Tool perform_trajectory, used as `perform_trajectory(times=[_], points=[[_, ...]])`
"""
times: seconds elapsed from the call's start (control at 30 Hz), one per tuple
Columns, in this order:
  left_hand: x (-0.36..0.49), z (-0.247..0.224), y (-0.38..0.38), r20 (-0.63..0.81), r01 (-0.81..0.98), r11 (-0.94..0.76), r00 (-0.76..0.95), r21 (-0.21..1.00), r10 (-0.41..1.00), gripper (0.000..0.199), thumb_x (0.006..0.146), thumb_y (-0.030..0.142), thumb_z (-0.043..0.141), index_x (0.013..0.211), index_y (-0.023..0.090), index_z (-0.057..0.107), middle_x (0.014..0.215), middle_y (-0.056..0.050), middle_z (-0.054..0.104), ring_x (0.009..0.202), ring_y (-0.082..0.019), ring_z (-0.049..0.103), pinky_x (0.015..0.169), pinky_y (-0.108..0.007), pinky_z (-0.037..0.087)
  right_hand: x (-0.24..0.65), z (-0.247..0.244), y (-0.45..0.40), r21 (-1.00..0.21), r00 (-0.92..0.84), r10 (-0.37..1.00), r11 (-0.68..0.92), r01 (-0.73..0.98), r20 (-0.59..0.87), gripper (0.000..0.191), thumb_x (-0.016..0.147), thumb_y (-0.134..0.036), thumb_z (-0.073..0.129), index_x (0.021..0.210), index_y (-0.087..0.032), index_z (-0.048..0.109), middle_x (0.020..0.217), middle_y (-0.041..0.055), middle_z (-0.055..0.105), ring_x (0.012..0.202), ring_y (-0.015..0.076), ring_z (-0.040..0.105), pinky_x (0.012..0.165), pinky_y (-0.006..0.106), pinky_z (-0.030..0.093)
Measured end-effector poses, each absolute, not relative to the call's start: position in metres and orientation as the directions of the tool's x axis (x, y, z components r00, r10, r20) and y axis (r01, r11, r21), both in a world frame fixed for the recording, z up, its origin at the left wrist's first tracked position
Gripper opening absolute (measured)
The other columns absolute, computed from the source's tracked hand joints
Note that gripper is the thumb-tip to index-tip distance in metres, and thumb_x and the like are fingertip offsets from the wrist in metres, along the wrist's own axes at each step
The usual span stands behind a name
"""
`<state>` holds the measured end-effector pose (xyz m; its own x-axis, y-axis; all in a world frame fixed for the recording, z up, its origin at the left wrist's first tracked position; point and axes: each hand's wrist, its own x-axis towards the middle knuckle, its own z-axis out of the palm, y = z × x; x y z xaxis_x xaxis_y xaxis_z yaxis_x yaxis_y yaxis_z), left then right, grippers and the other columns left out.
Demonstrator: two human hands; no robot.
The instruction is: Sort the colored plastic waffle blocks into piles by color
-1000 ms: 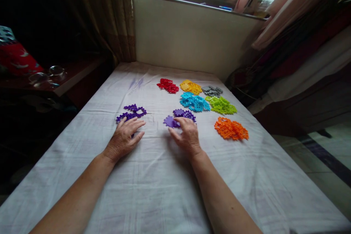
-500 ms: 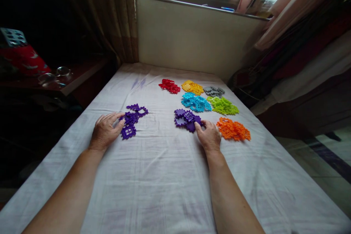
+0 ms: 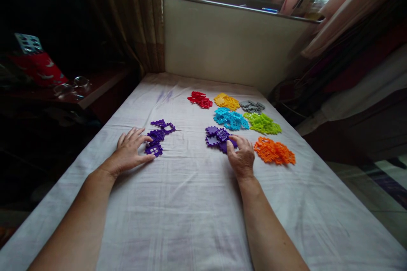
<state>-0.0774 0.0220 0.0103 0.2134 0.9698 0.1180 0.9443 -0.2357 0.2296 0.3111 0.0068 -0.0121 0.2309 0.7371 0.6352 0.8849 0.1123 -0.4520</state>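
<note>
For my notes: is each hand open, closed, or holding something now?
Left hand: open, at some purple pieces.
Right hand: curled at other purple pieces; grip unclear.

The purple pieces (image 3: 221,135) look smooth plastic, the sheet (image 3: 178,203) matt, creased cloth.

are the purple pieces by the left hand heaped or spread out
Mostly spread out: the purple pieces by the left hand form a straggling strip, overlapping in places.

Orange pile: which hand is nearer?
Right. The right hand is just left of the orange pile; the left hand is farther away, at the left purple pieces.
</note>
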Motion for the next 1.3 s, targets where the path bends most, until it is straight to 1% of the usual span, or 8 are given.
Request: perform_trajectory(times=[0.17, 0.3, 0.5, 0.6, 0.73, 0.87, 1.03, 1.3], points=[[-0.057, 0.010, 0.018, 0.101, 0.912, -0.300, 0.283, 0.282, 0.954, 0.053, 0.072, 0.057, 0.070, 0.118, 0.032, 0.064, 0.153, -0.007, 0.046, 0.149, -0.036, 0.027, 0.119, -0.060, 0.019, 0.282, -0.006, 0.001, -0.414, 0.070, 0.720, 0.314, 0.854, 0.690, 0.021, 0.091, -0.028, 0.053, 0.093, -0.022, 0.073, 0.106, 0.0075, 0.074, 0.101, 0.0231, 0.063, 0.094, 0.038, 0.046], [-0.038, 0.007, 0.014, 0.111, 0.846, -0.419, 0.406, 0.330, 0.907, 0.056, 0.075, 0.058, 0.068, 0.126, 0.035, 0.063, 0.155, -0.007, 0.044, 0.147, -0.036, 0.030, 0.118, -0.063, 0.018, 0.258, -0.003, -0.005, -0.418, -0.065, 0.765, 0.419, 0.806, 0.641, 0.018, 0.092, -0.024, 0.054, 0.091, -0.024, 0.073, 0.104, 0.0057, 0.074, 0.099, 0.0212, 0.064, 0.094, 0.037, 0.046], [-0.019, 0.004, 0.009, 0.120, 0.776, -0.513, 0.508, 0.366, 0.853, 0.046, 0.080, 0.052, 0.068, 0.123, 0.037, 0.066, 0.150, -0.005, 0.050, 0.146, -0.036, 0.031, 0.117, -0.067, 0.014, 0.239, 0.000, -0.010, -0.412, -0.243, 0.835, 0.471, 0.780, 0.494, 0.020, 0.089, -0.020, 0.057, 0.103, -0.023, 0.071, 0.107, 0.0061, 0.074, 0.101, 0.0224, 0.063, 0.092, 0.037, 0.047], [-0.009, 0.006, 0.005, 0.113, 0.746, -0.544, 0.546, 0.384, 0.830, 0.036, 0.085, 0.045, 0.063, 0.121, 0.038, 0.066, 0.148, -0.003, 0.054, 0.145, -0.035, 0.034, 0.117, -0.069, 0.011, 0.235, 0.002, -0.012, -0.399, -0.287, 0.855, 0.467, 0.789, 0.432, 0.025, 0.088, -0.025, 0.062, 0.111, -0.022, 0.070, 0.114, 0.0074, 0.072, 0.105, 0.0240, 0.062, 0.092, 0.038, 0.046], [-0.001, 0.007, 0.001, 0.128, 0.704, -0.565, 0.572, 0.430, 0.810, 0.040, 0.089, 0.040, 0.057, 0.128, 0.034, 0.061, 0.143, -0.004, 0.059, 0.142, -0.031, 0.041, 0.118, -0.067, 0.012, 0.225, 0.005, -0.014, -0.382, -0.346, 0.865, 0.478, 0.791, 0.364, 0.035, 0.084, -0.037, 0.070, 0.116, -0.023, 0.068, 0.119, 0.0081, 0.071, 0.109, 0.0256, 0.060, 0.092, 0.039, 0.045], [-0.004, 0.006, 0.003, 0.143, 0.715, -0.555, 0.552, 0.426, 0.821, 0.048, 0.087, 0.044, 0.059, 0.132, 0.029, 0.058, 0.139, -0.007, 0.062, 0.139, -0.029, 0.045, 0.120, -0.062, 0.016, 0.216, 0.007, -0.015, -0.371, -0.340, 0.877, 0.457, 0.809, 0.339, 0.029, 0.084, -0.036, 0.070, 0.110, -0.022, 0.070, 0.113, 0.0070, 0.072, 0.105, 0.0243, 0.060, 0.090, 0.038, 0.044], [-0.020, 0.007, 0.007, 0.209, 0.807, -0.497, 0.452, 0.319, 0.867, 0.059, 0.078, 0.050, 0.066, 0.131, 0.026, 0.058, 0.146, -0.011, 0.055, 0.140, -0.031, 0.044, 0.121, -0.059, 0.018, 0.220, 0.007, -0.013, -0.342, -0.322, 0.863, 0.460, 0.819, 0.391, 0.027, 0.084, -0.031, 0.070, 0.109, -0.023, 0.070, 0.110, 0.0054, 0.072, 0.103, 0.0233, 0.060, 0.090, 0.037, 0.042], [-0.031, 0.013, 0.009, 0.182, 0.921, -0.336, 0.303, 0.196, 0.935, 0.056, 0.071, 0.056, 0.070, 0.116, 0.024, 0.064, 0.149, -0.012, 0.051, 0.145, -0.036, 0.036, 0.121, -0.060, 0.015, 0.248, 0.000, 0.005, -0.289, -0.038, 0.823, 0.242, 0.926, 0.567, 0.020, 0.086, -0.031, 0.066, 0.103, -0.022, 0.071, 0.112, 0.0091, 0.070, 0.106, 0.0265, 0.056, 0.092, 0.040, 0.037]])
